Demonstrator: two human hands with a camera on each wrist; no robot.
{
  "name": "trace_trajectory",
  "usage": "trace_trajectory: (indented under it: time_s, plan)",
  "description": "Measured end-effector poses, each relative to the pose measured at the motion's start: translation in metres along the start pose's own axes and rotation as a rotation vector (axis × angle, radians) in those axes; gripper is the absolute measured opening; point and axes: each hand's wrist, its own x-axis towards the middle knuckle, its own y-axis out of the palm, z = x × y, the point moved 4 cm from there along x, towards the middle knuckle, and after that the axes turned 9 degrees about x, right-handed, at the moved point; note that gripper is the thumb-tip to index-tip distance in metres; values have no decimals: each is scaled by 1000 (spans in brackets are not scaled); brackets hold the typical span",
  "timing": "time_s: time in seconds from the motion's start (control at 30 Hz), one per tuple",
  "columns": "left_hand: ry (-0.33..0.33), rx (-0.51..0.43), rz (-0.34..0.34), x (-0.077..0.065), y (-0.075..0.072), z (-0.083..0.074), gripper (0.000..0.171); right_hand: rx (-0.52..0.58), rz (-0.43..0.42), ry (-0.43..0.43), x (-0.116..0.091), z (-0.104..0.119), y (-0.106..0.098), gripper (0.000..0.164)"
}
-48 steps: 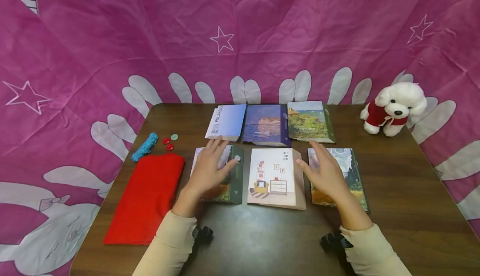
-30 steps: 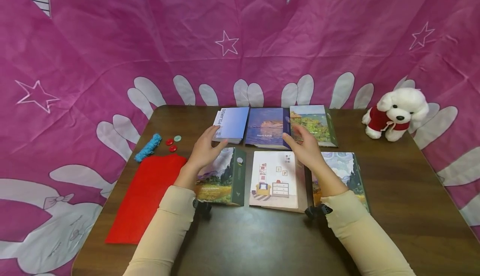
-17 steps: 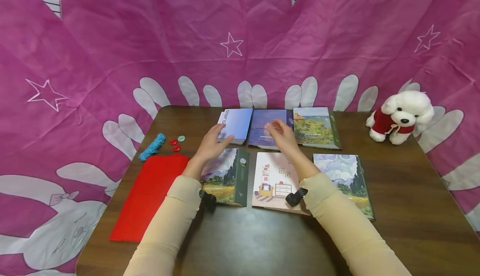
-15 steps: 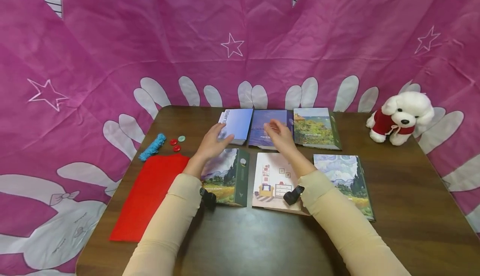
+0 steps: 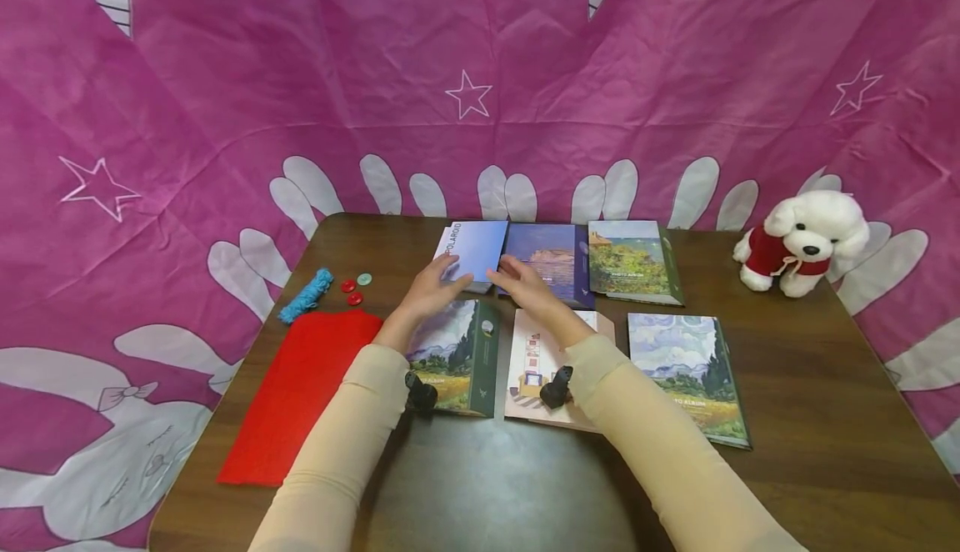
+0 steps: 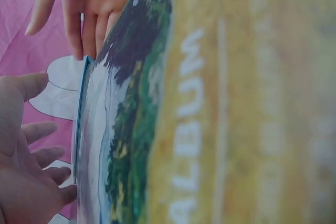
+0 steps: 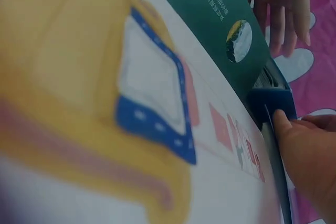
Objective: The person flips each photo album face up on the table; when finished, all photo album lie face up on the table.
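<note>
Long beige sleeves (image 5: 660,427) carry a small black device (image 5: 422,395) at each wrist.

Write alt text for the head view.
Left hand and right hand at either side of the blue POLAROID album, back left of six albums on a table. Red cloth, blue yarn and buttons lie left, a white toy dog right.

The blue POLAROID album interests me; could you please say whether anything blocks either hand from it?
Nothing visible stands between the blue POLAROID album and the left hand or right hand; the purple album lies alongside, partly hidden by the right hand.
</note>
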Motion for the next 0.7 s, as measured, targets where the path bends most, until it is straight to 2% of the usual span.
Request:
trace_trajectory:
  time_s: [0.1, 0.23, 0.33, 0.53, 0.6, 0.7]
  plan:
    - [-20, 13, 9, 1, 0, 3, 69, 15, 25, -4, 2, -1, 5, 75]
    - [-38, 5, 8, -1, 0, 3, 69, 149, 11, -23, 2, 1, 10, 70]
    - [-41, -23, 4, -4, -2, 0, 68, 280, -44, -53, 1, 7, 13, 66]
    - [-15, -62, -14, -6, -3, -9, 67, 607, -208, -106, 2, 17, 15, 60]
    - [-1, -83, -24, -7, -3, -12, 66, 649, -255, -103, 2, 18, 16, 59]
    - [13, -111, -37, -8, -1, -15, 65, 645, -295, -85, 4, 18, 17, 56]
